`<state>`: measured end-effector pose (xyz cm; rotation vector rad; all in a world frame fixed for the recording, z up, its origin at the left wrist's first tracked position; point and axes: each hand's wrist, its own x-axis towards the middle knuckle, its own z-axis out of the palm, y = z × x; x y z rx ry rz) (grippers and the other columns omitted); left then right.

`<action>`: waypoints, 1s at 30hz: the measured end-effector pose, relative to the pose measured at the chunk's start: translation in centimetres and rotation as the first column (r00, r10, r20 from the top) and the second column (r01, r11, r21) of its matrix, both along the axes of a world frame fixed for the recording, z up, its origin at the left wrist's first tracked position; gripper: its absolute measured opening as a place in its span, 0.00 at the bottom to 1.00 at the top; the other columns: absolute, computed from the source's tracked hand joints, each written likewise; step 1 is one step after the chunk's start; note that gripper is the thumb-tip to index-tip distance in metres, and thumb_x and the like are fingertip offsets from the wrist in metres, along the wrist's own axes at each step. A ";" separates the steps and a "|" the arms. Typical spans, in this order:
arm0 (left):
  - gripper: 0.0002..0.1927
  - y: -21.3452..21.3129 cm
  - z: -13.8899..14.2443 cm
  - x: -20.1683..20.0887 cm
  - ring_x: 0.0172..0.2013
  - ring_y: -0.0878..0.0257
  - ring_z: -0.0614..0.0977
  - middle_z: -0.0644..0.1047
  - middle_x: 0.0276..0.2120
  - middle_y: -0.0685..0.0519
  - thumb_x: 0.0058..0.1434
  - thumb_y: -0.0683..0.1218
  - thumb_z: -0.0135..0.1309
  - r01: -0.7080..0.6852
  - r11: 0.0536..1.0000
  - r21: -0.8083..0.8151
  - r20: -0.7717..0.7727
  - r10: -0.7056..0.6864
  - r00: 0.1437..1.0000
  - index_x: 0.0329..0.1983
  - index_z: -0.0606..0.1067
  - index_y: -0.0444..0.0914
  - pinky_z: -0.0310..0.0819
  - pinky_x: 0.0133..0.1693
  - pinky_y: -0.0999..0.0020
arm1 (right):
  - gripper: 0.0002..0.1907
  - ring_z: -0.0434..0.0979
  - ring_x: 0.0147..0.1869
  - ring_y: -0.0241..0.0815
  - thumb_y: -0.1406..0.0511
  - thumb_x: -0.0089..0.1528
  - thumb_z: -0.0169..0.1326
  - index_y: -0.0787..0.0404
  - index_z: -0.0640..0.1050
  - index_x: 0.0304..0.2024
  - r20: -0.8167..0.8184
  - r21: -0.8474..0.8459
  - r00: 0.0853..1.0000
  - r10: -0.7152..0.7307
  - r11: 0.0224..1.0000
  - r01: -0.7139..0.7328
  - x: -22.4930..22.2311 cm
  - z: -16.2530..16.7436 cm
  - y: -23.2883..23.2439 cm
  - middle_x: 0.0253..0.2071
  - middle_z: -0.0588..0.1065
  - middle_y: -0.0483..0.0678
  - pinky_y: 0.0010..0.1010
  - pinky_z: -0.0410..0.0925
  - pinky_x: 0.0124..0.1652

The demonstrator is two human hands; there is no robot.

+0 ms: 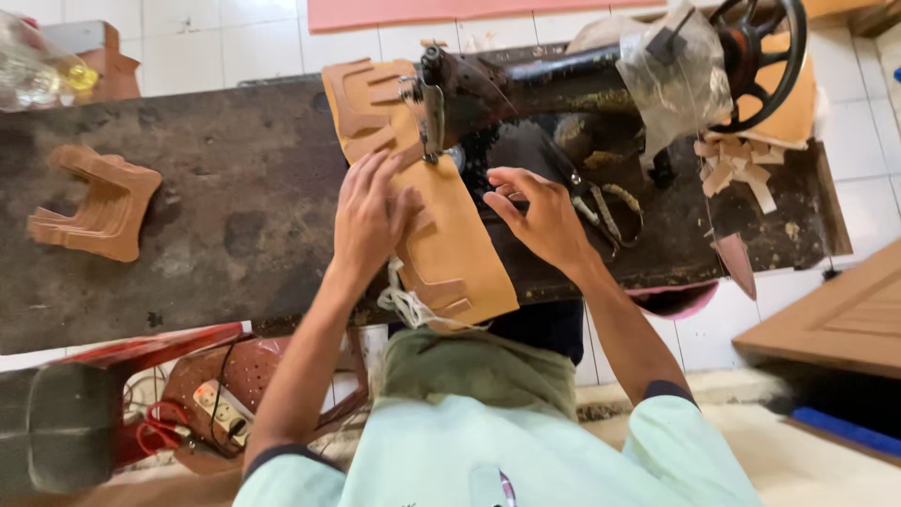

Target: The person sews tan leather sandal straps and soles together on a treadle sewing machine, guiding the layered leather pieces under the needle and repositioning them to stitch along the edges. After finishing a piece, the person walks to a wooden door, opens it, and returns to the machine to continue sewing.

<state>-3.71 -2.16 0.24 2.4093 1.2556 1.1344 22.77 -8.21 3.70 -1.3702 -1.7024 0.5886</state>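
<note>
Left hand (369, 218) flat on smooth tan leather piece (450, 244).

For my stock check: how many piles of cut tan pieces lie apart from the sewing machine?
2: a stack at the table's left, and small strips at the right by the wheel. More may be hidden.

I am looking through a single head-worn camera, pointing steeply down from above the person's chest, whose pale green shirt (526, 451) is filling the near edge. It is facing away from the body across the dark worktable (216, 207), sitting close enough that the sewing machine (563, 94) is reaching the far edge. The tiled floor (863, 122) is showing at far right, and a red stool (150, 352) is showing near left.
</note>
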 end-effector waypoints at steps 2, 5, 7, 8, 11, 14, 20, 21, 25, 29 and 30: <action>0.18 3.6 -0.2 0.7 0.67 0.42 0.70 0.73 0.62 0.42 0.69 0.46 0.58 0.017 0.998 -0.055 -0.010 -0.017 1.000 0.60 0.75 0.35 0.64 0.68 0.50 | 0.13 0.85 0.45 0.46 0.66 0.65 0.63 0.65 0.81 0.51 0.097 0.063 0.995 0.024 0.998 -0.030 -0.2 0.9 0.5 0.43 0.82 0.53 0.31 0.76 0.45; 0.17 5.7 -1.0 1.1 0.67 0.42 0.70 0.72 0.65 0.42 0.68 0.47 0.59 0.049 0.996 -0.069 -0.039 -0.052 0.998 0.58 0.77 0.37 0.62 0.68 0.50 | 0.14 0.86 0.45 0.42 0.65 0.63 0.65 0.65 0.81 0.49 0.041 0.122 0.996 -0.083 0.990 0.077 -0.9 1.5 0.3 0.42 0.83 0.52 0.30 0.76 0.46; 0.19 6.5 -0.9 1.2 0.68 0.41 0.68 0.71 0.67 0.42 0.67 0.47 0.58 0.071 0.997 -0.042 -0.052 -0.074 0.996 0.61 0.77 0.37 0.60 0.69 0.49 | 0.11 0.86 0.44 0.40 0.66 0.65 0.62 0.65 0.82 0.48 -0.022 0.085 0.995 -0.096 0.992 0.097 -1.4 1.3 0.4 0.41 0.83 0.51 0.29 0.76 0.44; 0.21 6.3 -0.9 1.1 0.69 0.41 0.67 0.70 0.68 0.41 0.68 0.48 0.57 0.080 0.995 -0.056 -0.057 -0.083 0.995 0.63 0.75 0.37 0.60 0.69 0.49 | 0.10 0.86 0.44 0.38 0.67 0.66 0.61 0.65 0.82 0.48 -0.057 0.053 0.993 -0.101 0.993 0.104 -1.7 0.9 0.5 0.41 0.83 0.50 0.28 0.77 0.44; 0.24 5.8 -0.5 1.1 0.68 0.39 0.66 0.68 0.68 0.38 0.68 0.51 0.56 0.101 0.992 -0.076 -0.098 -0.108 0.989 0.64 0.75 0.38 0.56 0.68 0.47 | 0.13 0.85 0.47 0.35 0.67 0.67 0.59 0.64 0.78 0.54 -0.163 -0.012 0.985 -0.054 0.999 0.053 -1.9 -0.2 2.8 0.42 0.83 0.48 0.28 0.76 0.45; 0.25 5.5 0.1 1.5 0.69 0.40 0.64 0.67 0.69 0.39 0.68 0.57 0.55 0.071 0.992 -0.105 -0.141 -0.086 0.986 0.64 0.75 0.42 0.53 0.70 0.46 | 0.07 0.85 0.42 0.40 0.67 0.74 0.56 0.64 0.82 0.43 -0.025 -0.183 1.000 0.001 0.983 -0.006 -1.7 -0.9 7.5 0.37 0.84 0.50 0.33 0.76 0.46; 0.32 6.2 0.7 1.6 0.72 0.43 0.58 0.62 0.72 0.41 0.64 0.62 0.54 0.135 0.981 -0.136 -0.236 -0.165 0.958 0.67 0.73 0.42 0.47 0.71 0.46 | 0.17 0.77 0.57 0.44 0.73 0.65 0.57 0.68 0.75 0.57 -0.031 0.232 0.991 0.133 0.965 -0.123 -1.6 -0.1 12.9 0.53 0.78 0.55 0.38 0.71 0.56; 0.33 6.3 0.8 1.6 0.72 0.43 0.57 0.62 0.72 0.41 0.63 0.63 0.54 0.158 0.973 -0.169 -0.246 -0.197 0.949 0.67 0.72 0.42 0.47 0.71 0.47 | 0.16 0.78 0.57 0.44 0.72 0.66 0.57 0.67 0.75 0.56 -0.053 0.212 0.990 0.131 0.970 -0.117 -1.6 0.0 13.0 0.53 0.79 0.54 0.37 0.71 0.56; 0.35 6.3 0.7 1.3 0.73 0.43 0.58 0.63 0.72 0.42 0.65 0.60 0.54 0.189 0.974 -0.126 -0.245 -0.215 0.945 0.71 0.69 0.39 0.48 0.72 0.47 | 0.15 0.79 0.55 0.44 0.70 0.66 0.59 0.66 0.76 0.55 -0.109 0.147 0.984 0.141 0.981 -0.124 -1.3 0.0 12.4 0.52 0.80 0.53 0.37 0.73 0.56; 0.31 6.4 0.5 1.1 0.72 0.43 0.60 0.65 0.71 0.42 0.67 0.56 0.55 0.214 0.970 -0.117 -0.144 -0.230 0.963 0.70 0.70 0.38 0.49 0.72 0.47 | 0.18 0.78 0.58 0.51 0.71 0.65 0.57 0.70 0.74 0.57 -0.033 0.268 0.991 0.129 0.956 -0.115 -1.4 -0.4 12.0 0.54 0.78 0.58 0.40 0.70 0.57; 0.29 6.5 0.4 1.0 0.72 0.43 0.60 0.66 0.70 0.41 0.67 0.55 0.55 0.222 0.967 -0.121 -0.120 -0.237 0.964 0.69 0.71 0.38 0.49 0.72 0.46 | 0.16 0.79 0.57 0.51 0.71 0.64 0.57 0.68 0.76 0.54 -0.001 0.243 0.993 0.114 0.964 -0.110 -1.5 -0.7 11.9 0.53 0.79 0.57 0.39 0.71 0.57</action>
